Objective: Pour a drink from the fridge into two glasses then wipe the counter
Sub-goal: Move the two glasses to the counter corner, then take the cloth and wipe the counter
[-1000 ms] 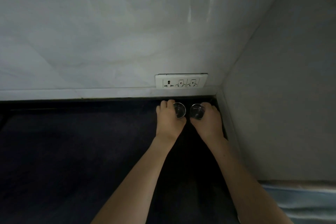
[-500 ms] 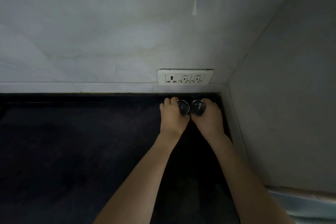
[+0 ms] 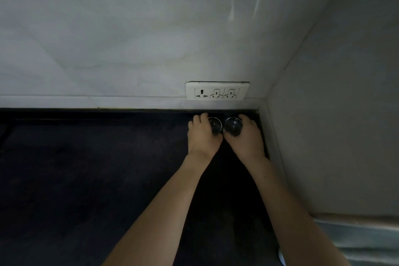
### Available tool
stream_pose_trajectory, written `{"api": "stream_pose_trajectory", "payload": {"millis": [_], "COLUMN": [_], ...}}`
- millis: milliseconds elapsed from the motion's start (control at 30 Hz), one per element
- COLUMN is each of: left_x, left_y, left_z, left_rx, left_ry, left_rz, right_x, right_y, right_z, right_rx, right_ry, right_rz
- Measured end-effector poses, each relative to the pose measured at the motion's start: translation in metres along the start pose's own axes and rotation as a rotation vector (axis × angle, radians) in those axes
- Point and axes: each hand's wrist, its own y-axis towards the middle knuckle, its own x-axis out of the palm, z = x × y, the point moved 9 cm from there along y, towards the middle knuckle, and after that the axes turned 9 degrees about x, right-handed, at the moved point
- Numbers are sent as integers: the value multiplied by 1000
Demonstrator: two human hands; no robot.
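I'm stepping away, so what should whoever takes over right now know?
Left hand grips the left glass; right hand grips the right glass.
Both glasses stand upright, side by side, at the back right corner of the dark counter, below the wall socket.
Done: glasses are out. They look empty.
Left: fetch the drink from the fridge, pour into both, wipe the counter. No drink or cloth in view.

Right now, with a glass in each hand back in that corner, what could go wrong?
The left glass and right glass sit nearly rim to rim, so the left hand and right hand could knock them together. The socket plate sits just above, so a spill could splash it. The dark counter makes clear glass hard to see.
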Motion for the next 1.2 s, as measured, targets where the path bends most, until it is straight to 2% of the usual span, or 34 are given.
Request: {"api": "stream_pose_trajectory", "payload": {"millis": [200,367,533,667,933,1067,1200], "left_x": [-30,-66,-100,-128,-174,-171,-151], "left_y": [-16,-45,-101,-158,-292,-362,-421], "left_z": [17,39,61,73,61,32,6], "left_rx": [91,236,385,422,401,352,321], "left_ry": [120,237,341,437,411,353,325], "left_rz": [-6,29,-14,-63,-57,-82,-179], "right_x": [-29,-43,-63,-82,-92,-81,-55], "right_y": [-25,-62,-126,-183,-308,-377,-440], "right_z": [-21,-46,-70,-76,-49,-16,22], "right_rx": [-101,-244,-413,-511,-491,-420,-301], "right_ry": [-112,-171,-212,-277,-346,-325,-355], "right_rz": [93,81,63,89,107,113,41]}}
